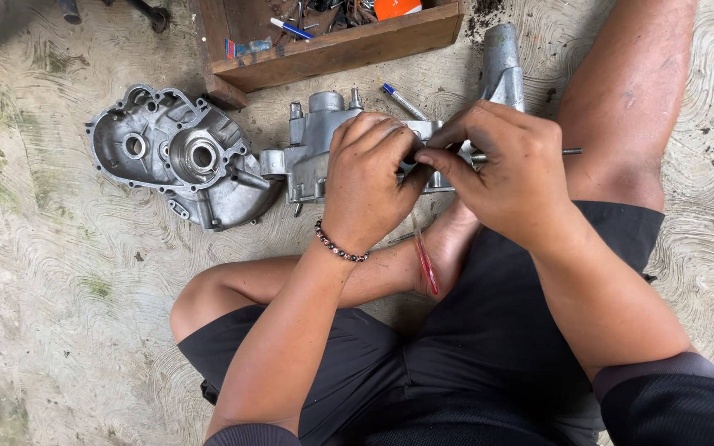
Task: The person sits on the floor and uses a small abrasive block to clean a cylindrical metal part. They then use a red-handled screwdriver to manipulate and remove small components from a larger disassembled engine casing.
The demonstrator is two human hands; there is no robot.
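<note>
You are sitting cross-legged on a swirled, stained concrete floor [51, 272], in black shorts, with engine parts spread before your knees; directly in front of you lies a grey aluminium crankcase half [311, 144], partly hidden under both your hands; a thin steel shaft [572, 151] juts out of it to your right, just past your right knuckles. Your left hand [367, 182], with a beaded bracelet [340, 246] at the wrist, is curled over the middle of the casting, fingers bent down onto it; whether they grip anything small beneath is hidden. Your right hand [502, 169] is closed in a pinch, thumb and forefinger pressed together against the left fingertips over the casting; what sits between them is too small to tell. A screwdriver with a clear red handle [425, 256] slants down from under your hands and rests against your foot; I cannot tell which hand, if either, holds it. To your left, touching the first casting, lies a second crankcase half [177, 157], open side up, with round bearing bores; beyond it stands a wooden tray [349, 45] of small tools; a blue-tipped pen [402, 99] lies on the floor just beside the tray.
</note>
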